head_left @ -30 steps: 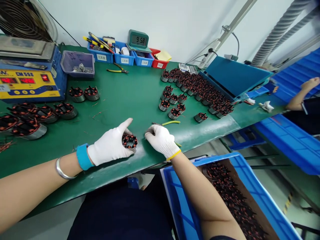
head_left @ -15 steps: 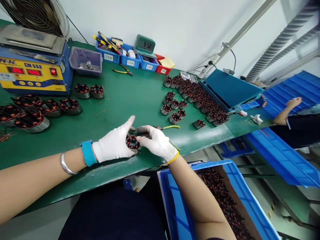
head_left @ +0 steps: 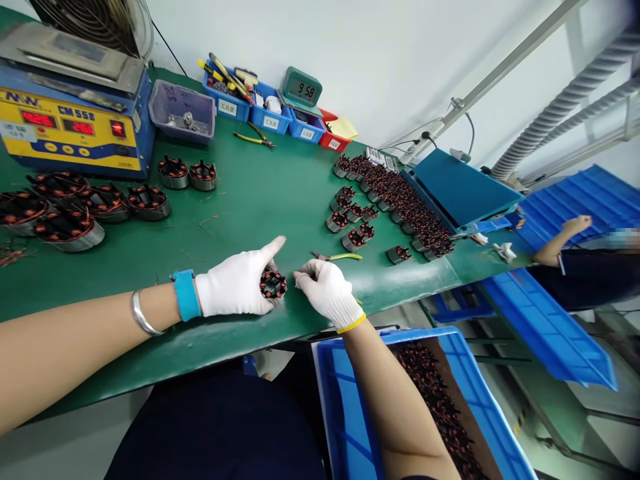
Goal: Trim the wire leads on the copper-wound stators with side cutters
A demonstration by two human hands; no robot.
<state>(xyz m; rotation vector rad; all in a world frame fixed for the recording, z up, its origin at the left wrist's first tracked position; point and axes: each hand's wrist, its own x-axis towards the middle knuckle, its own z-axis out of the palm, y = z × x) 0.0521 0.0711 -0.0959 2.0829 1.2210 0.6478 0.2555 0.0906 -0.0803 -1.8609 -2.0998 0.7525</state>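
Observation:
My left hand [head_left: 240, 283], in a white glove with a teal wristband, grips a small motor stator [head_left: 273, 285] with black slots and copper windings, near the table's front edge. The thumb is raised above it. My right hand [head_left: 324, 288], in a white glove with a yellow cuff, is just right of the stator, apart from it. Thumb and fingertips are pinched together; whatever is between them is too small to make out. Side cutters [head_left: 340, 256] with yellow-green handles lie just beyond the right hand.
Several stators [head_left: 145, 200] stand at left by a yellow-blue soldering unit [head_left: 75, 127]. Many more stators [head_left: 400, 200] form rows at right. Tool bins [head_left: 273, 120] and a clock [head_left: 301, 88] line the wall. A blue crate [head_left: 345, 407] of stators is below my right arm. A co-worker's arm [head_left: 557, 243] shows far right.
My right hand has drawn away from the stator to the right, its fingers now pinched. The left hand still holds the stator. The view has shifted slightly.

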